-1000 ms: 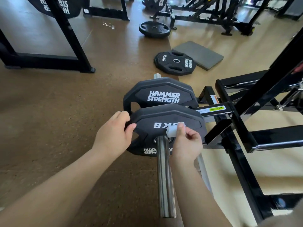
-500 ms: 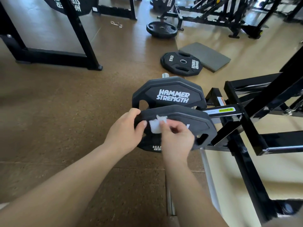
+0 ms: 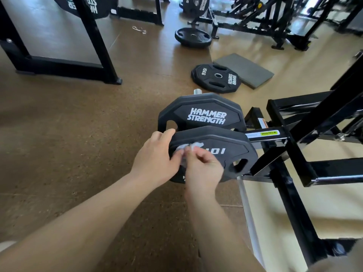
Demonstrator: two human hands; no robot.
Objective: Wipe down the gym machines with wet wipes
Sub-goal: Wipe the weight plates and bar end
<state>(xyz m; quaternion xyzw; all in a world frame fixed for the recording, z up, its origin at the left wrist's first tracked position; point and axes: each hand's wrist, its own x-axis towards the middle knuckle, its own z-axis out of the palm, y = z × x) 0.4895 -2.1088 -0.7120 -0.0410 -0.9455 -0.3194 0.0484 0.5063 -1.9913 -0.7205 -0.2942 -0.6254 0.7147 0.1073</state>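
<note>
Two black weight plates stand on edge on the black machine's point(image 3: 294, 154) peg, the near plate point(image 3: 220, 150) in front of the far plate point(image 3: 202, 114), which reads HAMMER STRENGTH. My left hand point(image 3: 157, 161) grips the near plate's left rim, thumb on its face. My right hand point(image 3: 202, 169) pinches a small crumpled white wet wipe point(image 3: 188, 147) against the upper left of that plate's face. The chrome sleeve in front of the plate is hidden behind my right hand and forearm.
A 15 kg plate point(image 3: 216, 78) lies flat on the floor beyond, beside a grey pad point(image 3: 243, 69). Another round plate point(image 3: 193, 37) lies farther back. Black rack legs point(image 3: 98, 46) stand at left, more machine frames at top right.
My right hand carried the wipe from the plate's hub by the chrome sleeve up and left across the face. The left hand stayed on the rim.
</note>
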